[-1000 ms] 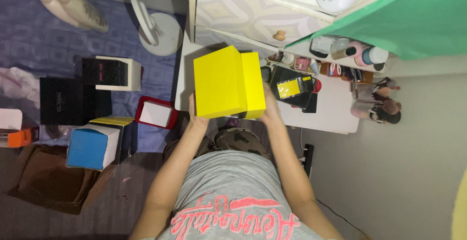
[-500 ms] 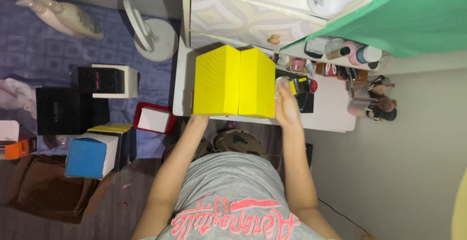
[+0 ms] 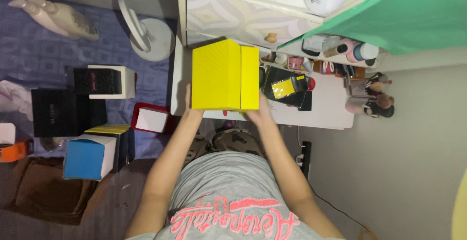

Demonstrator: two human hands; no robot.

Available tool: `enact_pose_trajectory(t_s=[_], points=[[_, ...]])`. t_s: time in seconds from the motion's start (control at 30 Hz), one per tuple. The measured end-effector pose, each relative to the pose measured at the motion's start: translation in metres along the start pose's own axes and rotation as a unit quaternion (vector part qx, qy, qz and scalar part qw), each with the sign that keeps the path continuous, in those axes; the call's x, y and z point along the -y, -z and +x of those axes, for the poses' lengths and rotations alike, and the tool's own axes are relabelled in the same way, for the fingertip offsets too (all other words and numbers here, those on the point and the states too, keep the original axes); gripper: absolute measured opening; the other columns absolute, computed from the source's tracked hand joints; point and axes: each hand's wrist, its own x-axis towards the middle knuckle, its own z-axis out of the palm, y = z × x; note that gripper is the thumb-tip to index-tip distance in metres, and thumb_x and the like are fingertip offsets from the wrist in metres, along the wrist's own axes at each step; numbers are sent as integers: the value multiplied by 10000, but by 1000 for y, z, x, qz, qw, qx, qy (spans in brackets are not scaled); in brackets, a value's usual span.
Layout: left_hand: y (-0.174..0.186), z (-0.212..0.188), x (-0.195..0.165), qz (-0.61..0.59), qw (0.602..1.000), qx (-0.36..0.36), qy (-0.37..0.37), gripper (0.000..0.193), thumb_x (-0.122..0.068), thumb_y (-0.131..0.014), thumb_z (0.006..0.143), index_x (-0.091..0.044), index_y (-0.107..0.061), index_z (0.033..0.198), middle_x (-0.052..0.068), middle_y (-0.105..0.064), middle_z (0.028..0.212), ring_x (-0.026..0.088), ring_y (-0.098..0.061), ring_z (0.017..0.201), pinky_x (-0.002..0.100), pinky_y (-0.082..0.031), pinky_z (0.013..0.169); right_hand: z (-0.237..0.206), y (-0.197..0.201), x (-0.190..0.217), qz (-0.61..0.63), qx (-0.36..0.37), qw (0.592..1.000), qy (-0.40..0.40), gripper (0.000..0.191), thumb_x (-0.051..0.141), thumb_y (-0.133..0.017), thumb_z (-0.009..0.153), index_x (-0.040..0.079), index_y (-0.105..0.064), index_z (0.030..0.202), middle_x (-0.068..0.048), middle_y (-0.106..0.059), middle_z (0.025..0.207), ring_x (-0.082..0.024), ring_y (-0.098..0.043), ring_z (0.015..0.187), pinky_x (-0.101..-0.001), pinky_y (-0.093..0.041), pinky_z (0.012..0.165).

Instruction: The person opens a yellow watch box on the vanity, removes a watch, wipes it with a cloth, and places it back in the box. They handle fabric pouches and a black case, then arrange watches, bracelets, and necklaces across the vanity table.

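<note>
A bright yellow ribbed box is held up over a small white table, in the middle of the head view. My left hand grips its lower left edge, mostly hidden behind the box. At the lower right corner my right hand holds the box from beneath. Both forearms reach up from my grey shirt with pink lettering.
On the table lie a black-and-yellow package and several small bottles. Left on the purple mat stand black boxes, a blue-and-white box, a red box and a white stand. A green cloth hangs upper right.
The yellow box has turned in my hands, its wide ribbed face now toward the camera. My right hand slid from the box's right side down to its lower right corner.
</note>
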Motion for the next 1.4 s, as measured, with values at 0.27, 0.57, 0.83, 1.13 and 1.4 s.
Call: enact_pose_trajectory(t_s=[0.27, 0.57, 0.83, 1.13, 1.4], points=[[-8, -10, 8, -44, 991, -7, 128, 452, -272, -402, 1107, 42, -543, 1401, 176, -630, 1323, 264, -648, 1175, 377, -539, 1012, 5, -47, -49, 166, 141, 975, -32, 454, 337, -533, 1071, 44, -566, 1415, -117, -662, 1348, -248, -659, 1202, -389, -536, 1055], [-22, -16, 7, 41, 997, 30, 53, 428, -310, -393, 1113, -14, -500, 1403, 161, -617, 1363, 254, -643, 1210, 410, -546, 1009, 11, -27, -57, 145, 171, 972, -77, 443, 397, -590, 1072, 64, -614, 1364, -91, -692, 1299, -241, -672, 1155, -406, -554, 988], [-7, -59, -37, 154, 987, -34, -3, 414, -284, -444, 1098, 36, -535, 1344, 188, -659, 1280, 311, -686, 1159, 474, -597, 935, 12, -35, -75, -13, 103, 962, -254, 507, 412, -626, 975, 83, -595, 1360, -106, -668, 1321, -241, -682, 1152, -421, -572, 975], [30, -73, -35, 149, 963, -177, -141, 469, -328, -390, 1106, 54, -480, 1362, 217, -612, 1343, 374, -638, 1248, 522, -561, 998, 3, -40, -79, -376, 82, 902, -196, 401, 34, -456, 1006, 146, -556, 1378, -99, -683, 1179, -158, -672, 954, -322, -585, 880], [51, -83, -33, 149, 940, -218, -218, 503, -354, -367, 1114, 47, -431, 1412, 232, -523, 1443, 398, -555, 1364, 533, -495, 1116, 2, -8, -54, -443, -5, 894, 60, 257, 62, -430, 972, 37, -622, 803, -69, -651, 760, -145, -604, 619, -271, -471, 549]])
